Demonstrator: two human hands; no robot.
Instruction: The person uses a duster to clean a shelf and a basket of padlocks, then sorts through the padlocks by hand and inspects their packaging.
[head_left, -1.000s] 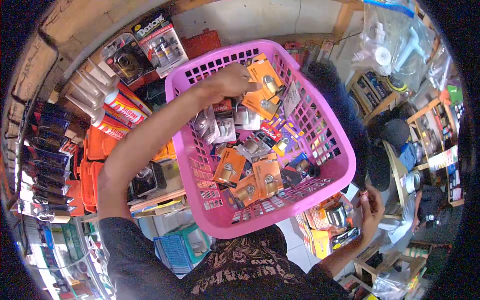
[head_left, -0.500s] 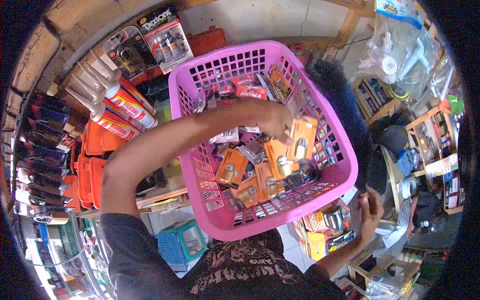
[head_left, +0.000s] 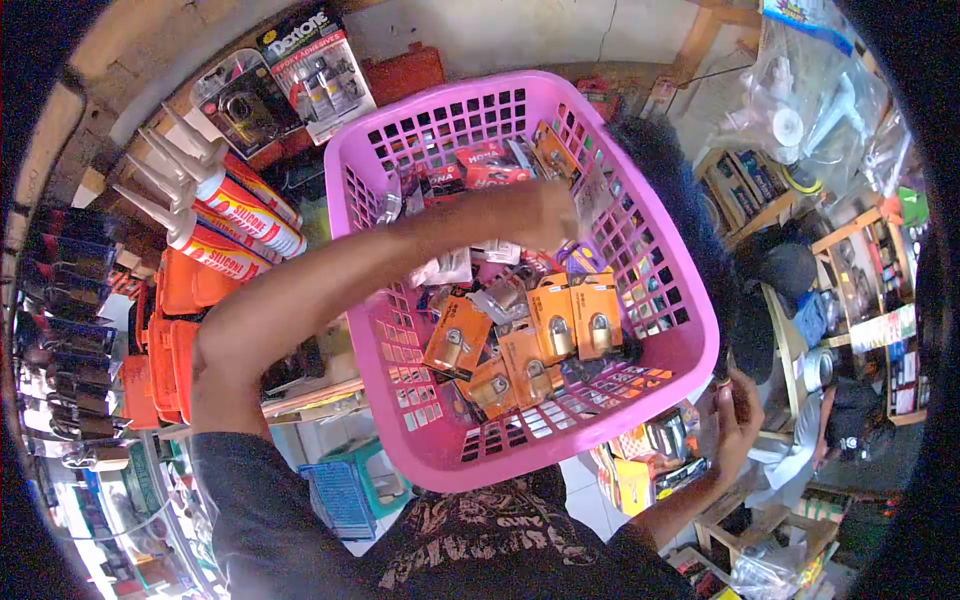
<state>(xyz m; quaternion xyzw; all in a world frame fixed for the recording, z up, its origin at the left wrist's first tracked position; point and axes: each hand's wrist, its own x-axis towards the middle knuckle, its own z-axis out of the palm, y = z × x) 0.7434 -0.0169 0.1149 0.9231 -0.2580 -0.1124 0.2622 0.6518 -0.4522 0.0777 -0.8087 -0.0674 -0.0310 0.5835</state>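
A pink plastic basket [head_left: 640, 400] fills the middle of the view. My left hand [head_left: 555, 213] is inside it, over the packets at its far right. It is smeared by motion and its fingers do not show clearly. Nearer to me in the basket lie several padlocks [head_left: 558, 335] on orange cards. Red-labelled HONA packets [head_left: 498, 176] are heaped behind my forearm. At the right, outside the basket, my right hand [head_left: 738, 420] is closed around the handle end of a dark, fluffy duster [head_left: 690, 230], which stretches along the basket's right side.
Silicone tubes [head_left: 240, 215] and orange cases [head_left: 175, 340] stand at the left. A carded Dextone adhesive [head_left: 318, 80] leans at the back. A teal stool [head_left: 375, 480] is on the floor below, and a clear bag [head_left: 800, 110] hangs at upper right.
My left hand has let go of the orange padlock cards, which now lie side by side in the basket. It has drawn back and up, toward the far side.
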